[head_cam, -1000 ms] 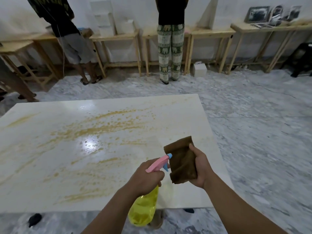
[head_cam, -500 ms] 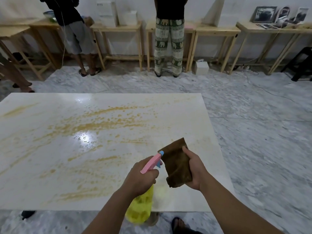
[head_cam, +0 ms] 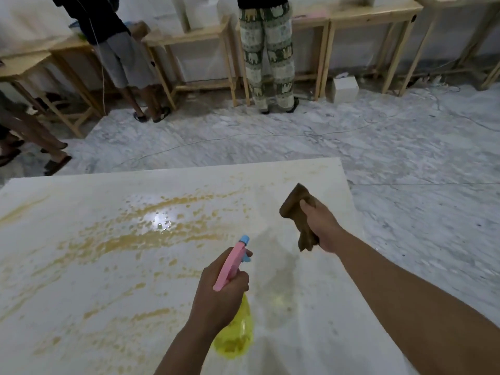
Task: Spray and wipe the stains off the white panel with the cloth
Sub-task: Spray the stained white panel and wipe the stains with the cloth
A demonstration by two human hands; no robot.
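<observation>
A large white panel [head_cam: 311, 307] fills the lower part of the view, streaked with yellow-brown stains [head_cam: 130, 239] across its middle and left. My left hand [head_cam: 219, 293] grips a spray bottle [head_cam: 234, 336] with a yellow body, pink head and blue nozzle, held above the panel and aimed toward the stains. My right hand [head_cam: 320, 226] holds a crumpled brown cloth [head_cam: 295, 207] above the panel's right side, clear of the surface. A light reflection sits on wet droplets near the panel's middle.
Marble floor [head_cam: 405, 158] surrounds the panel on the right and beyond. Wooden tables [head_cam: 351, 20] line the far wall. Two people stand at them, and another person's legs [head_cam: 27, 136] show at the left. A white box [head_cam: 345, 89] and cables lie on the floor.
Both hands have moved forward over the panel. My right hand with the cloth has swung away to the right of the bottle. The view has tilted down and closer.
</observation>
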